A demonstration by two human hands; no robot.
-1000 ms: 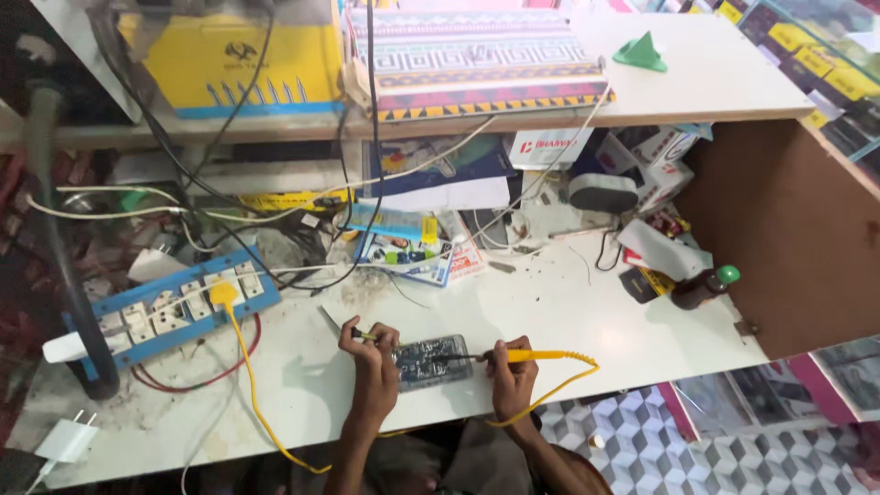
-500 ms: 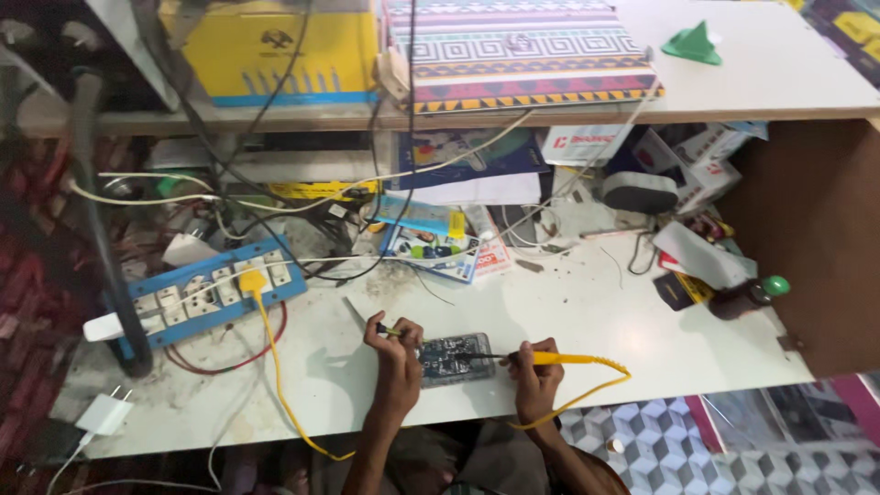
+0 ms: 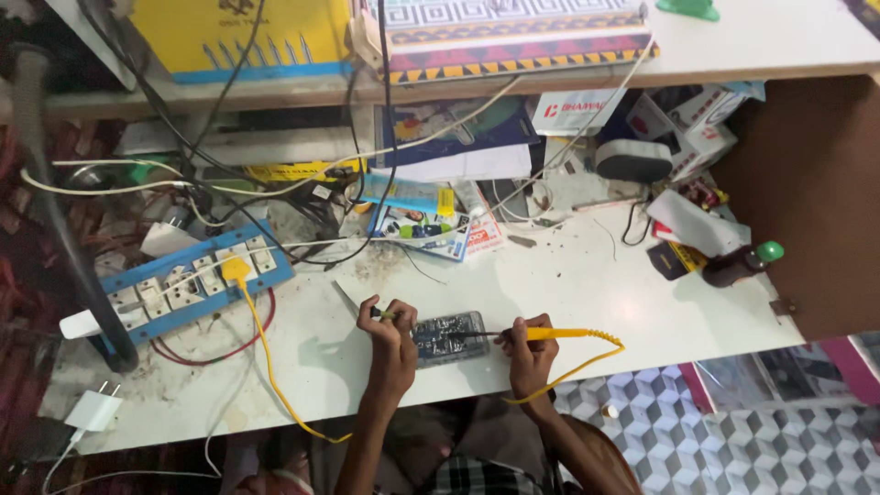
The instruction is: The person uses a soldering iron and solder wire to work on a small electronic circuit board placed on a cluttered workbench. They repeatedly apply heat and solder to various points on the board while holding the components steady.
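Here the right hand [image 3: 530, 353] has its fingers clamped on a yellow iron [image 3: 550, 335], tip at the board [image 3: 447, 335] lying flat near the surface's [image 3: 568, 275] front edge. The left hand [image 3: 392, 335] pinches tweezers [image 3: 353, 302]. The board looks light, stiff and fragile, best held by its edges. Farther back sits a blue power strip [image 3: 188, 280].

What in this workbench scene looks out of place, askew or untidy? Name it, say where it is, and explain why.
The blue power strip lies skewed on the white bench, with loose cables tangled behind it. A white plug adapter lies unplugged near the front left edge. Boxes and packets are heaped under the shelf. The left hand and right hand work at an opened phone.
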